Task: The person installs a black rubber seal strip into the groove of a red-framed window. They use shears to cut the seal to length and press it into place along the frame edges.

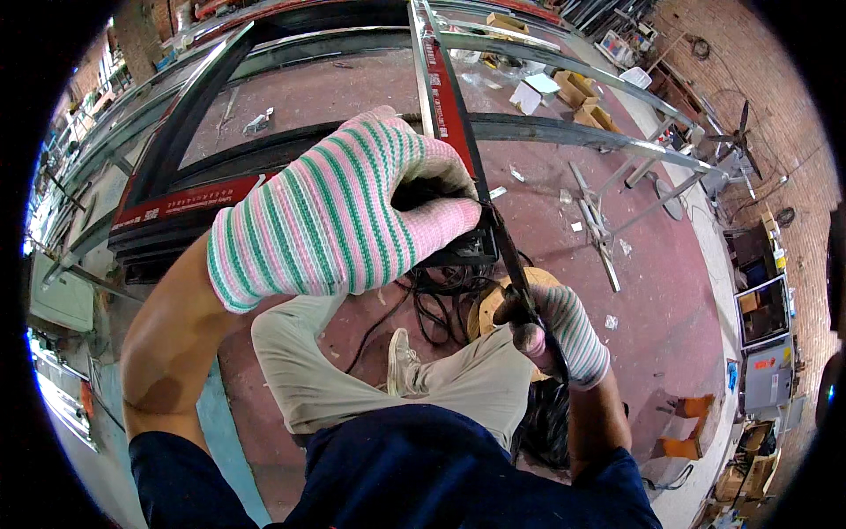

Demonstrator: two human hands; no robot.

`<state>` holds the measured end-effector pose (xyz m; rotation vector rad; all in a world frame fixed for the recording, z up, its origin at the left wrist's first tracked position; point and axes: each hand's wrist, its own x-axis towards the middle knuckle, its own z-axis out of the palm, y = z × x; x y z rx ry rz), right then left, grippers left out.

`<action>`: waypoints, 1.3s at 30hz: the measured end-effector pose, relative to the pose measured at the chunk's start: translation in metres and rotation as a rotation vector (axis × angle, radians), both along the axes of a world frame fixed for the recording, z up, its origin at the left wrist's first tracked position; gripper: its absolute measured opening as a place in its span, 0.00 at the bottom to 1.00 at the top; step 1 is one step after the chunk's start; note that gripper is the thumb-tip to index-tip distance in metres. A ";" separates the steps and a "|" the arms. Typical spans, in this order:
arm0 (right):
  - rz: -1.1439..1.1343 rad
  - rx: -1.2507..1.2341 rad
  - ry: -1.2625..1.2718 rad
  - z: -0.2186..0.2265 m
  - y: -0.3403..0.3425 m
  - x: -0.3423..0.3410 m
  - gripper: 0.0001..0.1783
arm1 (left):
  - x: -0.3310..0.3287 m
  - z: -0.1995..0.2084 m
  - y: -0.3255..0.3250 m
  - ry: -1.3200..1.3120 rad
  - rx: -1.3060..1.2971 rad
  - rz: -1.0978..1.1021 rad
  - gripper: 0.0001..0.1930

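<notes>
My left hand (339,216), in a pink, green and white striped glove, is closed on the near corner of a dark metal window frame (189,141) with red film along its edges. My right hand (564,331), in the same kind of glove, grips a thin black strip (507,251) lower down, which runs up to that corner along the frame's right bar (441,84). The frame lies across metal stands at chest height. My knee in beige trousers (476,379) is raised under the frame.
A tangle of black cable (436,309) and a wooden spool lie on the red floor below. Metal trestles (608,220) and loose profiles stand to the right. Cardboard boxes (586,97) sit farther back, a fan and cabinets along the brick wall at right.
</notes>
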<state>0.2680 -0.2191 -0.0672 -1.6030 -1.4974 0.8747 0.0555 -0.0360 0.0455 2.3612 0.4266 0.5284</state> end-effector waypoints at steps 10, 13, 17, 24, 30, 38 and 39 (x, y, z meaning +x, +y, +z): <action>-0.002 -0.001 0.030 0.002 0.004 -0.001 0.34 | 0.000 0.001 0.003 0.036 -0.191 -0.005 0.10; 0.036 0.042 0.032 0.001 0.006 0.002 0.29 | -0.001 -0.003 0.005 -0.001 -0.183 -0.018 0.10; 0.000 -0.037 0.065 0.002 0.005 0.001 0.23 | 0.000 -0.004 0.005 -0.016 -0.210 -0.015 0.16; 0.050 -0.001 0.066 0.003 0.006 -0.001 0.18 | 0.000 0.000 0.005 -0.003 -0.042 -0.004 0.16; 0.026 0.009 0.082 -0.008 0.006 0.003 0.18 | 0.001 -0.006 0.007 -0.027 -0.020 -0.004 0.16; 0.007 -0.021 0.036 -0.002 0.005 0.002 0.14 | 0.000 -0.001 0.006 0.002 -0.056 -0.006 0.16; 0.021 -0.013 0.001 0.000 0.006 0.003 0.15 | 0.000 0.000 0.005 0.012 -0.103 -0.006 0.16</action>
